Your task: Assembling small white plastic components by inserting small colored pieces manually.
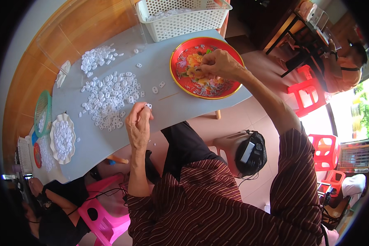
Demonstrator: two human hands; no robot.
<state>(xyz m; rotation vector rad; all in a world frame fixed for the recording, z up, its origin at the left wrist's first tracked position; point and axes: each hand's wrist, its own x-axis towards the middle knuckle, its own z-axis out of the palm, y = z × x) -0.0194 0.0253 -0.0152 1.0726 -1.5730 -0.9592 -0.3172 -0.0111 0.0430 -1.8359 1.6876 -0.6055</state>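
Note:
At the table's near edge, my left hand (138, 123) pinches a small white plastic piece (149, 106) with holes between thumb and fingertips. My right hand (222, 65) reaches over a round red tray (174, 78) with a gold rim and a flower pattern. Its fingers are closed together; whatever they hold is hidden. Many small silvery metal pieces (207, 91), thin like pins or screws, lie scattered in the tray. Left of it, a wide heap of white plastic pieces (108, 98) covers the grey table (160, 71). A few single pieces (155, 89) rest between heap and tray.
A white perforated basket (184, 25) stands at the back. A clear plastic box (123, 33) lies behind the heap. On the left are a scalloped dish (71, 143) of white pieces and a green basket (49, 102). Another person (57, 205) sits at lower left by a pink chair (106, 219).

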